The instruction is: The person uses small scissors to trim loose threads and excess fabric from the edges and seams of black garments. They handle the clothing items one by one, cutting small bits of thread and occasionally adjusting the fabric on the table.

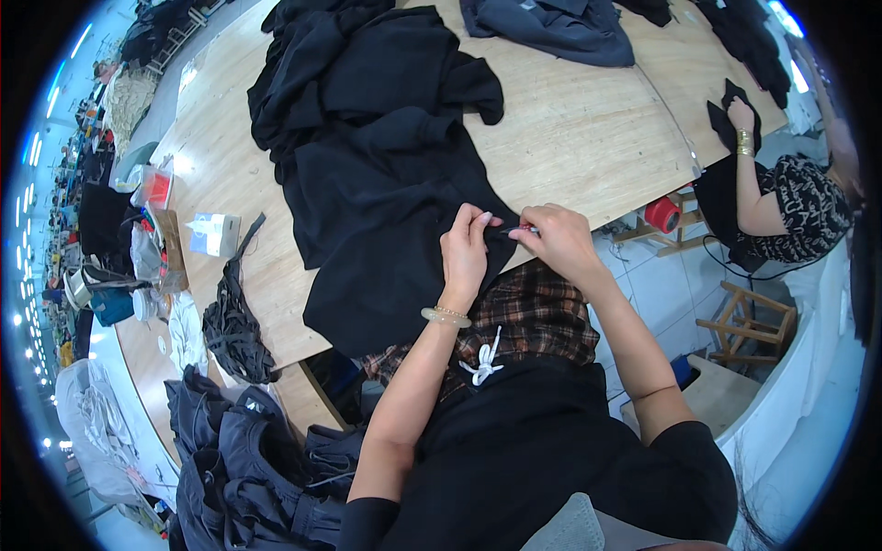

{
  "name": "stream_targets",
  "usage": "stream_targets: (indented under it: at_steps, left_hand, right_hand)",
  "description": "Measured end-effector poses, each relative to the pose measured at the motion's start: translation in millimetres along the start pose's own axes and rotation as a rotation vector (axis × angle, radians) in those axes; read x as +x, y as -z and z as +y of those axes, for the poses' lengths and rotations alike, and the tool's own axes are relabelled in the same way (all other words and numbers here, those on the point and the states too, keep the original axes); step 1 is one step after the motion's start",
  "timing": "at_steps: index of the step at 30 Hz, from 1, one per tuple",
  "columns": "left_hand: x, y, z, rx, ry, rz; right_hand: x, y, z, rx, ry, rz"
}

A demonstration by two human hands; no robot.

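A black garment (386, 202) lies spread over the near edge of the wooden table, its lower part hanging toward my lap. At its right edge my left hand (467, 246) is closed, thumb and fingers pinching the black cloth. A bracelet and a pale bangle circle that wrist. Just to the right, my right hand (557, 241) is closed in a pinch around a small dark item (522, 230), whose kind I cannot make out. Its tip points at the cloth by my left fingers. The two hands are close together but apart.
More black garments (340, 55) are heaped beyond. A grey garment (560, 28) lies at the far side. Left are a tissue box (215, 235) and black strips (234, 331); dark garments (257, 468) are piled lower left. A co-worker's hand (740, 115) holds black cloth, near a wooden stool (749, 326).
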State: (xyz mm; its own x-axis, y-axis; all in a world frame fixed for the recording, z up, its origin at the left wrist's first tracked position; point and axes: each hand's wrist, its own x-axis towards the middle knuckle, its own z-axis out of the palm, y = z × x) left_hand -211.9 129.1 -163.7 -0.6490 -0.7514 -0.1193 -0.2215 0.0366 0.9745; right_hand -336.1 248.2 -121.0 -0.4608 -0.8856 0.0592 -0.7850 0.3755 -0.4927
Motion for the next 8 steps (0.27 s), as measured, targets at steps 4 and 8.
stream_targets:
  at_steps: [4,8]
  left_hand:
    - [-3.5,-2.3,-1.9,-0.045,-0.038,0.017]
    - [-3.2,17.0,16.3,-0.105,-0.176,0.033]
  right_hand:
    - [-3.3,-5.1,10.9,0.11,-0.044,0.022]
    - [-1.8,13.7,22.4,0.287,-0.211,-0.029]
